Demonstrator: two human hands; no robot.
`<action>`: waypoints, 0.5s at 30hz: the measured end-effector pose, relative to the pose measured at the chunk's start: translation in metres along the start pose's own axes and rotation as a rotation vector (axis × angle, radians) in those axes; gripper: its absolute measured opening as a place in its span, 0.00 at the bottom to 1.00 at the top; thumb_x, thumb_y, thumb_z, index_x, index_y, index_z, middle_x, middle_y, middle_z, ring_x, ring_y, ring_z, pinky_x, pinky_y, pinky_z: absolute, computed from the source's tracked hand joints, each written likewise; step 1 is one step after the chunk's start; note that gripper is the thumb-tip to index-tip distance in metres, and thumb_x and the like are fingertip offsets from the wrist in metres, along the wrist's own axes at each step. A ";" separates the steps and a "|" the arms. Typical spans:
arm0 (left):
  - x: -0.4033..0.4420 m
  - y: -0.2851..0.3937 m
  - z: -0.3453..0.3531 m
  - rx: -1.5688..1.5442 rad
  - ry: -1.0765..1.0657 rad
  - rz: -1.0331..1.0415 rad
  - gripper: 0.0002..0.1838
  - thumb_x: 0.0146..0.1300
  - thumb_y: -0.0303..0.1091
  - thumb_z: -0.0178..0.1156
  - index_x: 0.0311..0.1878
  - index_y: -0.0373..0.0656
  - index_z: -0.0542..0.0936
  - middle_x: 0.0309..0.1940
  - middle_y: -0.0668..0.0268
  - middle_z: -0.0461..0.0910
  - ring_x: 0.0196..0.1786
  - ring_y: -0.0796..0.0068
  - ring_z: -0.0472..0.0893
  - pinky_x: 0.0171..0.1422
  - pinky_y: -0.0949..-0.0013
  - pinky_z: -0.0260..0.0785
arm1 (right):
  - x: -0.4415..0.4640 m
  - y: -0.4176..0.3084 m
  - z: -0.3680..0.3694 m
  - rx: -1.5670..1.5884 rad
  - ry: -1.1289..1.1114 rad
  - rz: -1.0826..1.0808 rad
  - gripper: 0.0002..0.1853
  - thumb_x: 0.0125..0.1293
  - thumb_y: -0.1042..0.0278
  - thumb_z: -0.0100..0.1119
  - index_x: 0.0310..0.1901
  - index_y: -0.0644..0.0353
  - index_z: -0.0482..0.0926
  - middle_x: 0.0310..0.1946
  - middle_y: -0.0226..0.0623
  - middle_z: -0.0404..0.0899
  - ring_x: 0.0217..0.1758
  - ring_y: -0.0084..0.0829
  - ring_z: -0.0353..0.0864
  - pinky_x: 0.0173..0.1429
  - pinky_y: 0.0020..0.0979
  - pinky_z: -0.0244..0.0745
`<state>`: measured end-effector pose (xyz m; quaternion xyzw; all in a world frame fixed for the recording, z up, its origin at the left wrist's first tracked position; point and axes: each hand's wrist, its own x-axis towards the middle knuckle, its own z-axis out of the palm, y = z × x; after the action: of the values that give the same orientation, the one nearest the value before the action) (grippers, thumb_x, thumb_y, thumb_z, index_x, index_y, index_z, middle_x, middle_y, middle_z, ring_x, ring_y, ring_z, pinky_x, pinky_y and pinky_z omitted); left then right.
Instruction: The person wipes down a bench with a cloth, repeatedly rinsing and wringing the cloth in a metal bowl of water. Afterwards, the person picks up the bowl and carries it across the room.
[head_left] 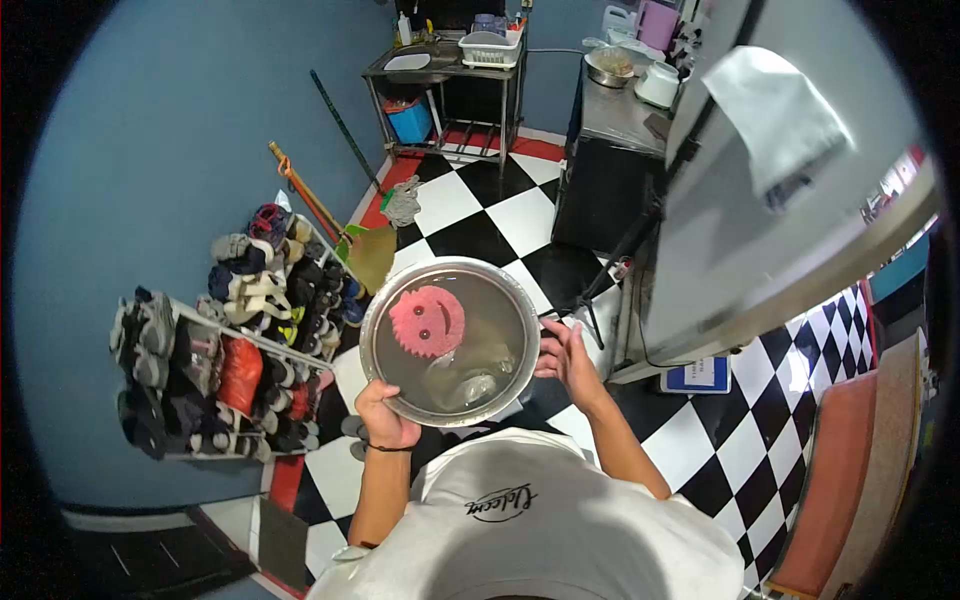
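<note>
A round metal basin (378,372) of cloudy water is held up in front of my shirt. Inside it, toward the upper left, lies a pink smiley-face sponge (437,310) with a jagged edge. Pale, shiny patches show in the water lower right; whether these are reflections or something submerged is unclear. My left hand (388,415) grips the rim at the lower left, thumb on top. At the basin's right side is my right hand (570,362), its fingers apart and pointing at the wall; I cannot tell whether they touch it.
Loaded shoe racks (250,345) line the left wall, with a mop (402,203) and a dustpan (371,257) beyond them. A sink stand (440,70) stands at the back. Along the right are a metal counter (615,115) and a large grey appliance (745,215).
</note>
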<state>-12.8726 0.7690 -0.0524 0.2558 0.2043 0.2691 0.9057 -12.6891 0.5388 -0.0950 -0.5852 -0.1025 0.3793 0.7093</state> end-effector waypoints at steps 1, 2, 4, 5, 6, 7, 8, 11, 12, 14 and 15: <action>0.027 0.016 -0.001 -0.009 -0.032 -0.038 0.29 0.48 0.30 0.51 0.58 0.33 0.75 0.53 0.57 0.80 0.58 0.59 0.79 0.69 0.59 0.67 | 0.009 -0.008 0.016 -0.023 0.039 -0.011 0.44 0.74 0.28 0.21 0.75 0.60 0.54 0.57 0.45 0.77 0.47 0.28 0.81 0.54 0.29 0.72; 0.053 0.029 0.000 -0.018 -0.058 -0.081 0.29 0.48 0.30 0.51 0.58 0.33 0.75 0.53 0.57 0.80 0.57 0.59 0.79 0.69 0.59 0.67 | 0.018 -0.016 0.028 -0.046 0.079 -0.015 0.44 0.75 0.29 0.21 0.75 0.61 0.54 0.58 0.47 0.77 0.48 0.30 0.82 0.54 0.29 0.72; 0.104 0.051 -0.005 -0.011 -0.051 -0.096 0.29 0.48 0.30 0.51 0.57 0.33 0.76 0.53 0.57 0.80 0.58 0.58 0.79 0.69 0.58 0.67 | 0.046 -0.022 0.039 -0.086 0.156 0.012 0.42 0.76 0.32 0.19 0.75 0.62 0.54 0.56 0.46 0.79 0.46 0.33 0.84 0.52 0.30 0.74; 0.134 0.057 -0.017 -0.008 -0.044 -0.104 0.30 0.47 0.30 0.51 0.58 0.33 0.76 0.53 0.57 0.80 0.58 0.58 0.79 0.69 0.57 0.67 | 0.061 -0.024 0.042 -0.080 0.197 0.022 0.42 0.76 0.32 0.20 0.74 0.62 0.55 0.55 0.46 0.79 0.46 0.32 0.84 0.50 0.29 0.73; 0.162 0.066 -0.014 -0.009 -0.039 -0.108 0.30 0.47 0.30 0.51 0.58 0.33 0.75 0.53 0.56 0.80 0.58 0.58 0.79 0.69 0.57 0.67 | 0.079 -0.028 0.043 -0.079 0.236 0.029 0.42 0.76 0.32 0.20 0.74 0.63 0.55 0.55 0.45 0.79 0.45 0.32 0.84 0.49 0.29 0.73; 0.187 0.072 -0.009 0.038 -0.019 -0.075 0.32 0.46 0.34 0.52 0.59 0.35 0.75 0.55 0.56 0.80 0.56 0.55 0.80 0.67 0.54 0.70 | 0.099 -0.033 0.045 -0.054 0.284 0.044 0.42 0.76 0.32 0.21 0.73 0.63 0.57 0.54 0.45 0.80 0.45 0.31 0.84 0.48 0.28 0.73; 0.213 0.080 -0.004 0.035 -0.028 -0.088 0.32 0.45 0.34 0.52 0.59 0.35 0.75 0.55 0.56 0.80 0.57 0.55 0.79 0.67 0.54 0.70 | 0.122 -0.033 0.041 -0.034 0.322 0.057 0.43 0.75 0.30 0.23 0.73 0.62 0.58 0.54 0.44 0.80 0.44 0.32 0.84 0.47 0.29 0.72; 0.294 0.095 0.003 0.046 -0.014 -0.078 0.33 0.44 0.35 0.53 0.59 0.35 0.75 0.56 0.55 0.80 0.58 0.54 0.78 0.67 0.54 0.69 | 0.205 -0.046 0.029 -0.035 0.377 0.091 0.43 0.73 0.27 0.27 0.71 0.61 0.60 0.52 0.43 0.81 0.43 0.31 0.84 0.47 0.30 0.72; 0.322 0.096 0.001 0.039 -0.007 -0.049 0.33 0.44 0.35 0.53 0.59 0.35 0.75 0.56 0.55 0.80 0.58 0.54 0.78 0.67 0.54 0.69 | 0.236 -0.053 0.024 -0.050 0.391 0.074 0.41 0.75 0.29 0.27 0.69 0.61 0.63 0.51 0.43 0.81 0.43 0.31 0.84 0.46 0.30 0.72; 0.376 0.099 0.002 0.035 0.023 0.001 0.33 0.44 0.35 0.53 0.59 0.34 0.75 0.56 0.55 0.80 0.58 0.53 0.78 0.67 0.54 0.69 | 0.306 -0.075 0.010 -0.107 0.366 -0.013 0.36 0.77 0.36 0.34 0.68 0.61 0.64 0.50 0.41 0.81 0.41 0.29 0.83 0.46 0.28 0.72; 0.401 0.104 0.011 0.027 0.016 0.007 0.34 0.45 0.36 0.53 0.59 0.33 0.75 0.56 0.54 0.79 0.58 0.53 0.78 0.67 0.54 0.69 | 0.338 -0.098 0.016 -0.184 0.371 -0.093 0.33 0.78 0.40 0.38 0.68 0.62 0.64 0.49 0.40 0.81 0.42 0.28 0.82 0.47 0.27 0.72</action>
<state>-12.5973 1.0777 -0.0779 0.2667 0.2145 0.2714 0.8996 -12.4234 0.7706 -0.1026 -0.7021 -0.0313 0.2212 0.6761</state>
